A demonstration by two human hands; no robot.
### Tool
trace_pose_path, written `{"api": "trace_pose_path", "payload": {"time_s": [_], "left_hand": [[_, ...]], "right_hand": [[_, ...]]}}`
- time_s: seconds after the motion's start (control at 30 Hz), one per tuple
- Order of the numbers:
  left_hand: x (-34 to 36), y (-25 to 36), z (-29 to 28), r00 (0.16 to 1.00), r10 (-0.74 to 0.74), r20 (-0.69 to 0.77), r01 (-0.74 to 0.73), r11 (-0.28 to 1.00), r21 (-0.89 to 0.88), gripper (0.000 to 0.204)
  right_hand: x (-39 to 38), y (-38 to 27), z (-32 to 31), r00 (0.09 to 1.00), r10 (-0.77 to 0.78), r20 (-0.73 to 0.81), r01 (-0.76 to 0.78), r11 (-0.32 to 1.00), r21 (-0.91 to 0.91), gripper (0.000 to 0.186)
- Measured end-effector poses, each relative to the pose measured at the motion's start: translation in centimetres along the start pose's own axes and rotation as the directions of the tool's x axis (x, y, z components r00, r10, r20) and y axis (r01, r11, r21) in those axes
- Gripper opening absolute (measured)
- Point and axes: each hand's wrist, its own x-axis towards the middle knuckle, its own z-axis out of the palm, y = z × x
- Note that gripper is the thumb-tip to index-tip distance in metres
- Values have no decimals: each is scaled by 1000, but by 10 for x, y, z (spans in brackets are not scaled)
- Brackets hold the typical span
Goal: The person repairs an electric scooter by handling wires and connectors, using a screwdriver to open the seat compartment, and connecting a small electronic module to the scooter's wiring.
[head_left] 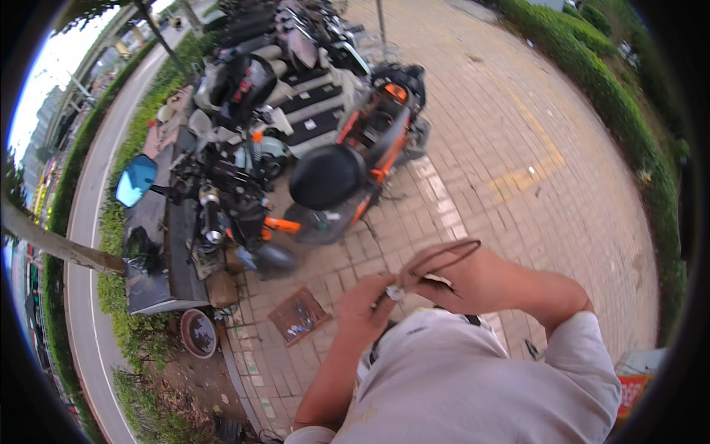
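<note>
My left hand (364,309) and my right hand (466,285) meet in front of my body, both with fingers closed. A thin dark looped cable or cord (452,247) rises from between the fingers of my right hand. Where the hands come together sits a small silvery piece (396,294), too small to make out. My left fingers grip something beside it that is mostly hidden. On the paving beyond my left hand lies a shallow brown tray (314,320) with small items in it.
Parked scooters fill the upper middle, the nearest orange and black with a black seat (325,179). Left are a dark ledge (181,259), a round basin (198,333), a tree trunk (78,250) and a roadside hedge. Brick paving (547,222) runs rightward to another hedge (629,126).
</note>
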Motion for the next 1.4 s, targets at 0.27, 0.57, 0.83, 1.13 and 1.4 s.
{"api": "trace_pose_path", "payload": {"time_s": [0.27,0.57,0.83,1.13,1.4], "left_hand": [[6,-19,-23,990,-101,102,123,963,-241,27],[7,-39,-26,931,-366,-8,340,872,-353,27],[59,-34,-10,902,-422,-85,355,841,-409,25],[130,-37,37,723,-640,-262,417,706,-573,23],[156,-42,69,593,-683,-426,519,729,-445,28]], "right_hand": [[31,-2,5,973,221,68,-231,943,240,10],[60,39,23,930,345,125,-353,750,559,9],[94,106,-16,982,21,189,-157,654,740,10],[139,196,-87,984,35,177,-177,385,906,8],[135,244,-42,933,-1,361,-254,707,660,26]]}}
